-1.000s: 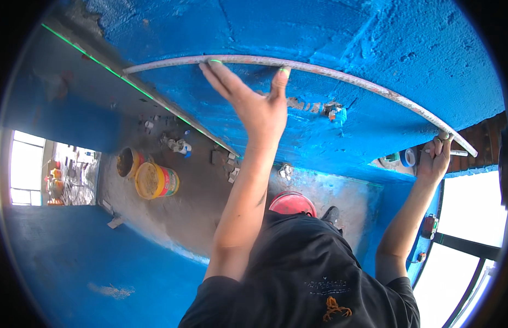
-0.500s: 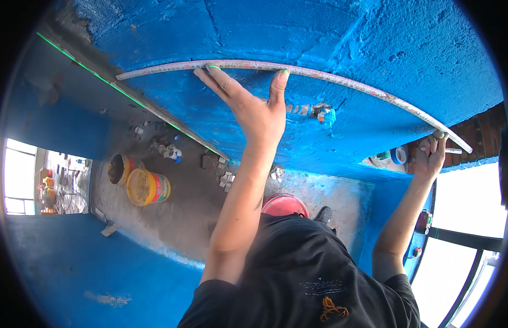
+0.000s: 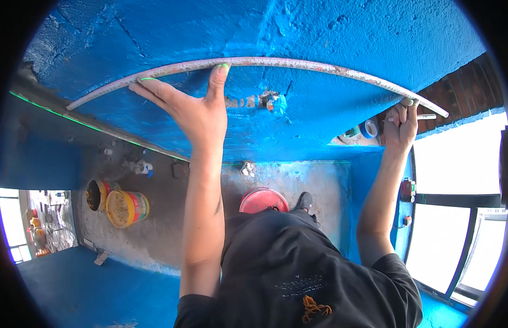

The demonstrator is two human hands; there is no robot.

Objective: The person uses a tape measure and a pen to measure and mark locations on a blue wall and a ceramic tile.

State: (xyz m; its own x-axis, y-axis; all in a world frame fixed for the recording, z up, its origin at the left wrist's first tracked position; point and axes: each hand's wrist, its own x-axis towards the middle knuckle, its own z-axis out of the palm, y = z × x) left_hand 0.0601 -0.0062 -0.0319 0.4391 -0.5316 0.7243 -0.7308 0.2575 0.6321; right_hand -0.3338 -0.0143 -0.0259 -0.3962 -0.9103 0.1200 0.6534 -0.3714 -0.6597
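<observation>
A long pale measuring strip (image 3: 314,69), curved by the lens, lies against the blue wall (image 3: 347,33). My left hand (image 3: 199,117) presses its spread thumb and fingertips on the strip's lower edge, left of centre. Near the strip's right end, my right hand (image 3: 401,123) has curled fingers round a slim white pen-like stick (image 3: 426,116), with fingertips touching the strip. Below the strip, a rough patch with a blue fitting (image 3: 273,104) interrupts the wall. A green line (image 3: 40,105) runs along the wall's lower left band.
A red bucket (image 3: 263,200) stands by my dark shoe (image 3: 303,203). Yellow buckets (image 3: 127,210) sit on the floor (image 3: 161,240) at left. A ledge with containers (image 3: 367,129) is beside my right hand. A small device (image 3: 408,188) sits by the bright window (image 3: 451,158).
My view has turned, so the strip and my hands appear shifted left, with the right end higher. Both hands remain at the same places on the strip.
</observation>
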